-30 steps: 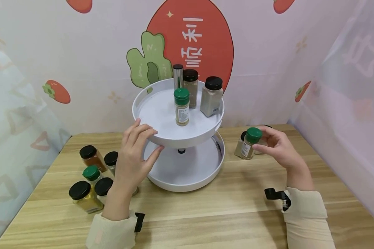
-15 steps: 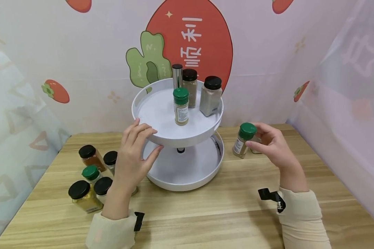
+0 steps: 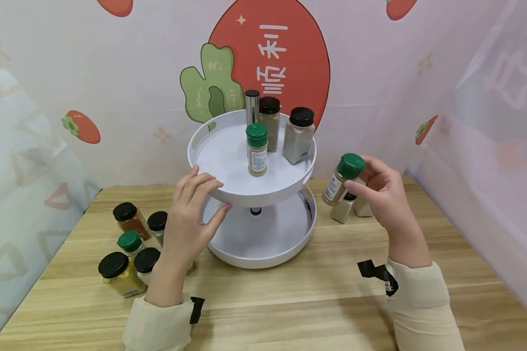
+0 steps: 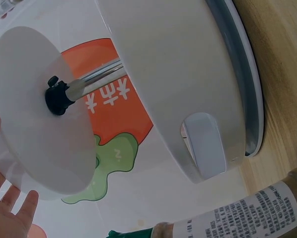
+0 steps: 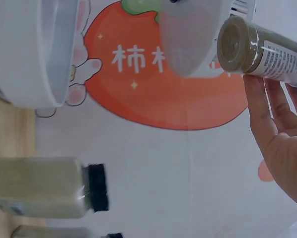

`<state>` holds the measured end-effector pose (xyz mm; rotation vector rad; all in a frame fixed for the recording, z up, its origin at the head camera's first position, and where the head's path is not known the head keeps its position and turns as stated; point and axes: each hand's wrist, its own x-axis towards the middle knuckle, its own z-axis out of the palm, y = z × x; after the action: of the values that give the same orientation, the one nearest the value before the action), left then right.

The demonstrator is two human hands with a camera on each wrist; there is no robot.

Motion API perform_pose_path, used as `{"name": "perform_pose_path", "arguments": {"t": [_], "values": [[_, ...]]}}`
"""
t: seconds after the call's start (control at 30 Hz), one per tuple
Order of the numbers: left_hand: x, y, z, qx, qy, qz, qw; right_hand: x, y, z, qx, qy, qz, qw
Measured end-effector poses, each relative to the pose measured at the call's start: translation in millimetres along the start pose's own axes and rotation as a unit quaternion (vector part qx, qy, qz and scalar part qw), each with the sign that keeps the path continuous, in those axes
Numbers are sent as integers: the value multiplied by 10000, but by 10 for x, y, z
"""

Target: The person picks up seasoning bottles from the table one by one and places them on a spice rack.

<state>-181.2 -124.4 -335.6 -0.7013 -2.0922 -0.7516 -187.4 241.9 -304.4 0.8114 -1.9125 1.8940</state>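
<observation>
My right hand (image 3: 384, 195) grips a green-capped spice jar (image 3: 337, 186) and holds it tilted above the table, right of a white two-tier turntable rack. In the right wrist view the jar's base (image 5: 233, 45) faces the camera. My left hand (image 3: 189, 219) touches the left front rim of the upper tier (image 3: 254, 199), fingers over the edge and thumb below it. On that tier stand another green-capped jar (image 3: 257, 158) and two black-capped jars, one behind it (image 3: 270, 127) and one at right (image 3: 297, 140). The lower tier (image 3: 259, 243) sits on the table.
Two black-capped jars, one nearer (image 3: 343, 209) and one partly hidden (image 3: 362, 208), stand below my right hand. On the left side of the wooden table (image 3: 290, 312) several jars stand together, among them a yellow-filled jar (image 3: 125, 282). A patterned cloth (image 3: 158, 73) hangs behind.
My right hand has lifted the green-capped jar up off the table and tilted it, moving slightly left. The jars behind it show more now. My left hand stays on the rim.
</observation>
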Motion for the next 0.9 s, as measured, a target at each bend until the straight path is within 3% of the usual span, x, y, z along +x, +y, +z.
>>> {"name": "perform_pose_path", "arguments": {"t": [0.23, 0.47, 0.9], "values": [[-4, -3, -2, 0, -10, 1, 10000, 222, -221, 176, 123, 335, -183, 9992], [1, 2, -4, -38, 30, 26, 10000, 446, -381, 364, -96, 298, -388, 9988], [-11, -3, -12, -13, 1, 38, 10000, 649, -275, 776, -1490, 255, -175, 9884]]}}
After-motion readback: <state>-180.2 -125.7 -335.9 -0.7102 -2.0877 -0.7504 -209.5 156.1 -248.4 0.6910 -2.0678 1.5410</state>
